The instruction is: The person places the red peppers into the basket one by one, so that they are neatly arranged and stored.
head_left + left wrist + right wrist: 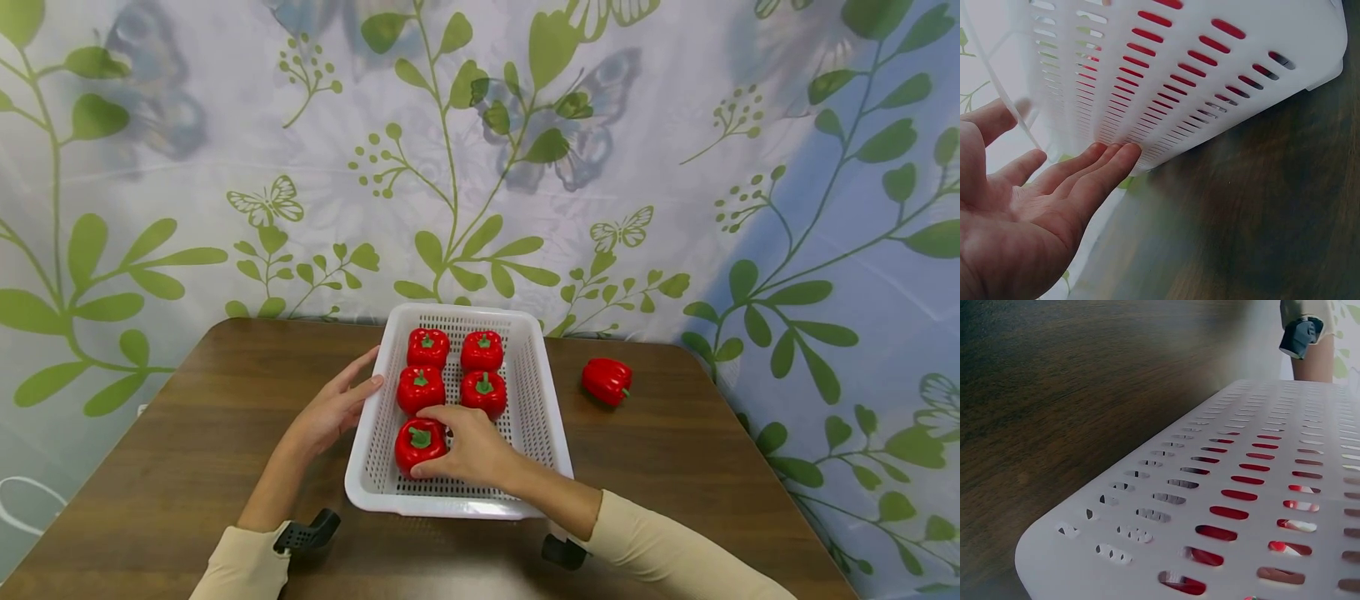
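A white perforated plastic basket (555,408) stands on the table with several red toy bell peppers in it, in two columns. My right hand (476,450) reaches over its right side and grips the front-left bell pepper (415,454), thumb in front and fingers behind. This pepper sits upright, green stem up. My left hand (333,412) rests against the basket's left side, its thumb at the rim. In the left wrist view, its nearly straight fingers (1100,172) touch the outer wall. In the right wrist view the basket wall (1147,550) hides most of the right hand.
Another red bell pepper (607,381) lies on its side on the brown wooden table (660,475), right of the basket. A curtain with leaves and butterflies (487,167) hangs behind the table. Dark wrist devices (307,532) are strapped at both sleeves.
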Available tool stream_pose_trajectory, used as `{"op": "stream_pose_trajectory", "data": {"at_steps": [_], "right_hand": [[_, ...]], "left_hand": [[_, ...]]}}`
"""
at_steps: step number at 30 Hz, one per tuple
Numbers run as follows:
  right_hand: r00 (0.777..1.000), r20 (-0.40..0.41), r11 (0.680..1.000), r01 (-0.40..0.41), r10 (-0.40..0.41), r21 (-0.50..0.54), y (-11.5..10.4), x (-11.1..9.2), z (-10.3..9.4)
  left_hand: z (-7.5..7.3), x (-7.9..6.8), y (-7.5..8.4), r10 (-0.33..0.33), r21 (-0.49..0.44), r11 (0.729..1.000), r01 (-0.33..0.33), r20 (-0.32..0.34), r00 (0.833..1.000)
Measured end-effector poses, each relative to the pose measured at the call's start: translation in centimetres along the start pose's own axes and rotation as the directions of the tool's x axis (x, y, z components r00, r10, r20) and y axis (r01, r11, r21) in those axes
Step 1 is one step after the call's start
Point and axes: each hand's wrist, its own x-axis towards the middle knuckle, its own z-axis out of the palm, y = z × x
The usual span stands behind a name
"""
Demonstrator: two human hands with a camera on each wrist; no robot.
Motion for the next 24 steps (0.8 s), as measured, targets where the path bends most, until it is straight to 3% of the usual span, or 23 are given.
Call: {"op": "stream_pose_trajectory", "data": {"at_steps": [12,24], "right_hand": [[1.000,-0.012,1.000,-0.027,0.027,0.003,-0.2,-0.2,-0.8],[0.994,-0.077,0.994,-0.070,0.077,0.089,0.0,-0.9,-5.4]], "left_hand": [[-0.1,0.1,0.0,-0.011,0.009,1.000,0.011,-0.008,1.000],[0.0,0.1,0.2,-0.003,-0.004,1.000,0.003,-0.003,1.000]]}}
